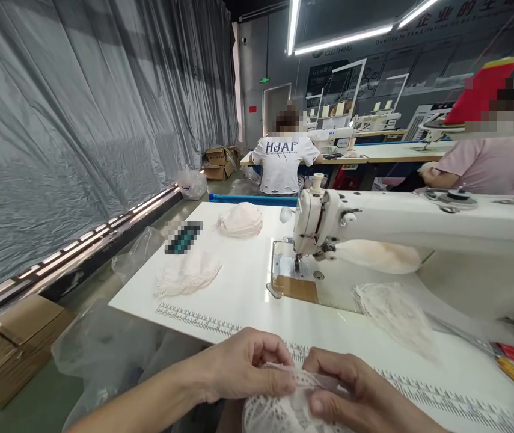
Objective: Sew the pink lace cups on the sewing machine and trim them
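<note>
The lace piece [284, 409] looks like soft openwork cloth. At twelve o'clock of it, the sewing machine [374, 219] shows glossy enamel, seemingly metal; the table [238, 288] is smooth and slightly shiny.

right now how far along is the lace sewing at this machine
Possibly done: a pile of pale pieces lies at the table's far end. In hand: the left hand and right hand pinch one white lace piece at the near edge. Seemingly left: loose lace pieces and lie flat, and nothing sits under the sewing machine needle.
</note>
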The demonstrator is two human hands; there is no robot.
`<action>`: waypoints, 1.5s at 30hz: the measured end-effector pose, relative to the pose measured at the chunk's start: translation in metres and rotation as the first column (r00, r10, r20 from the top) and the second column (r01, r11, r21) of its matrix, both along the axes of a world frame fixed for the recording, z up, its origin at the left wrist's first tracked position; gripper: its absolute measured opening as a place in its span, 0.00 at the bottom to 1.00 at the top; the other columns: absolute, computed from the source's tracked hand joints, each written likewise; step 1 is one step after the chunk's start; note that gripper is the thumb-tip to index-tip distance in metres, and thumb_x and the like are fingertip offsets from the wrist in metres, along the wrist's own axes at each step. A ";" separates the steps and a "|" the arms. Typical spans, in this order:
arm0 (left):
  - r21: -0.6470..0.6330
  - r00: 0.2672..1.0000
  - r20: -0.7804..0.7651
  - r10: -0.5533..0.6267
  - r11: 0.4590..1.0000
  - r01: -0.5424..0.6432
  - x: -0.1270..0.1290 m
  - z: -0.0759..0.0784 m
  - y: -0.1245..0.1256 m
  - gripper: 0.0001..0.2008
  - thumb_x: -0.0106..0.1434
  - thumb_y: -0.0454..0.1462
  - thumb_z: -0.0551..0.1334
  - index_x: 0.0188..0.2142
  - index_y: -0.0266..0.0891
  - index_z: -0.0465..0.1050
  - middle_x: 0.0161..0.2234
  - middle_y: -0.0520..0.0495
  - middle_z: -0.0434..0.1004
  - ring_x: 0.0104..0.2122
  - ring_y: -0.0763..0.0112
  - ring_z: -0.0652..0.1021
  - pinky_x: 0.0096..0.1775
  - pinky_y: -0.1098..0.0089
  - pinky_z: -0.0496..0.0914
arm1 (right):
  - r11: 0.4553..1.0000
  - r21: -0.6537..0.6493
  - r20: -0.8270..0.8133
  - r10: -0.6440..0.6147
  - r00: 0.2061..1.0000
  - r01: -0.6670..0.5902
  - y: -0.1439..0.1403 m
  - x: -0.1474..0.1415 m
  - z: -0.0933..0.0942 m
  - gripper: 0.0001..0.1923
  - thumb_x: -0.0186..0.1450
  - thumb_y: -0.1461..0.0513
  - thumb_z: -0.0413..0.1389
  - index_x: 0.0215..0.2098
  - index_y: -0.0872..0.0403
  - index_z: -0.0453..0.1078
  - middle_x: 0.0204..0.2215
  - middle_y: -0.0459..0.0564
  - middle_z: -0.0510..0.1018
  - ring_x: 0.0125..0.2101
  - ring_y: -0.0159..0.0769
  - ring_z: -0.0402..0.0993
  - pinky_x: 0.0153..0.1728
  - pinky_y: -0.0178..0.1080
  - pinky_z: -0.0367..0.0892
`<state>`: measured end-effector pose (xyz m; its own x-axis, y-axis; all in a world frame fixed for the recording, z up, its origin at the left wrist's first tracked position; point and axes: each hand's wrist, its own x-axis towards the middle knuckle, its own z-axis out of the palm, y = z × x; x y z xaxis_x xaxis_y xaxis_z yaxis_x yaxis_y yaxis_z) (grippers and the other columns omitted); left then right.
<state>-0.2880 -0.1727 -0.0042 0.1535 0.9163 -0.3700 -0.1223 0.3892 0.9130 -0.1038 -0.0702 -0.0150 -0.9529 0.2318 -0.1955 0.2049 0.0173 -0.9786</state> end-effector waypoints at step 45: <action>-0.259 0.931 0.333 0.150 0.964 -0.063 0.021 -0.063 -0.039 0.20 0.39 0.44 0.74 0.24 0.29 0.76 0.23 0.44 0.77 0.23 0.74 0.75 0.29 0.74 0.69 | 0.976 -0.140 0.022 0.172 0.985 -0.167 -0.016 0.041 -0.031 0.14 0.58 0.54 0.61 0.29 0.58 0.72 0.25 0.43 0.68 0.28 0.29 0.63 0.29 0.31 0.59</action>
<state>-0.2668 -0.2118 -0.0676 0.2188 0.8246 -0.5217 -0.4672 0.5579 0.6859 -0.0626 -0.0865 -0.0463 -0.9683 0.0365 -0.2471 0.2436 -0.0792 -0.9666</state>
